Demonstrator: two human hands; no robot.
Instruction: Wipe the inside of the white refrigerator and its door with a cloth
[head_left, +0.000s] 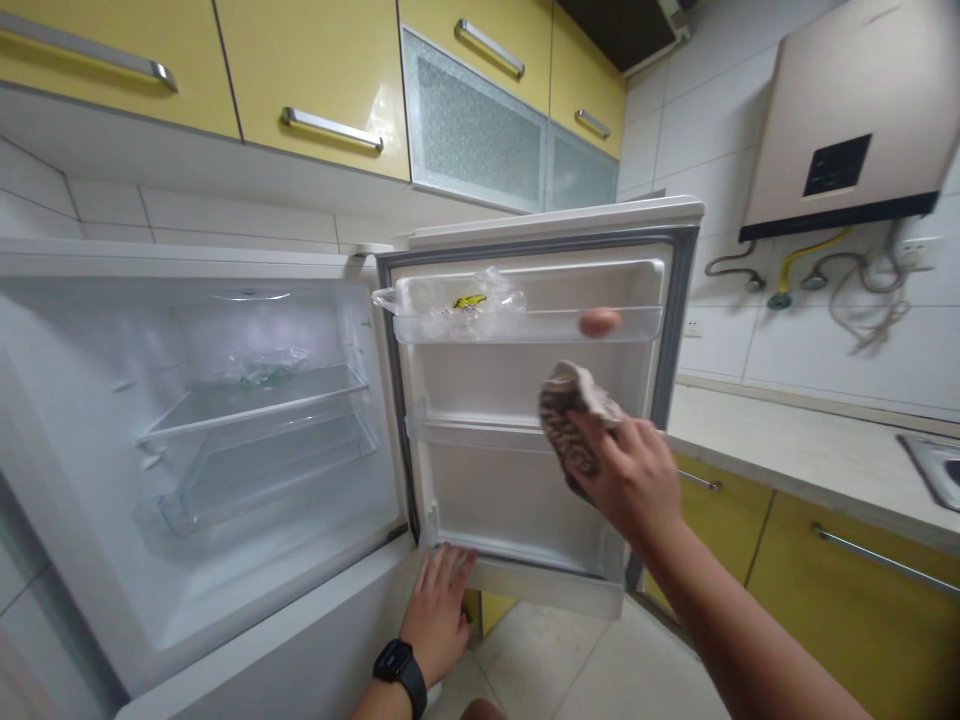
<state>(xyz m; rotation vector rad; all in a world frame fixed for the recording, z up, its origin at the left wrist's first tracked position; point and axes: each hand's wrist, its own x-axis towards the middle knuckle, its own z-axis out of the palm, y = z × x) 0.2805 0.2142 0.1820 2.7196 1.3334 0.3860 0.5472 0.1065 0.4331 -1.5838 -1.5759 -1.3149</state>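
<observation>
While the right hand (631,478) grips a bunched-up cloth (571,415) against the inside of the open fridge door (487,380), the left hand (439,610) lies flat and open on the door's bottom edge. The plastic bag (457,300) up top has a yellow label, way too small to read.

At frame centre, the right hand (630,470) pressed a patterned cloth (574,420) against the open fridge door (525,480) while the left hand (439,610) gripped its bottom edge.

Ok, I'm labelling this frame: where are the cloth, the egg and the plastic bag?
cloth (566,420), head view, its patterned middle.
egg (600,322), head view, middle of its shell.
plastic bag (439,308), head view, crumpled middle.
</observation>
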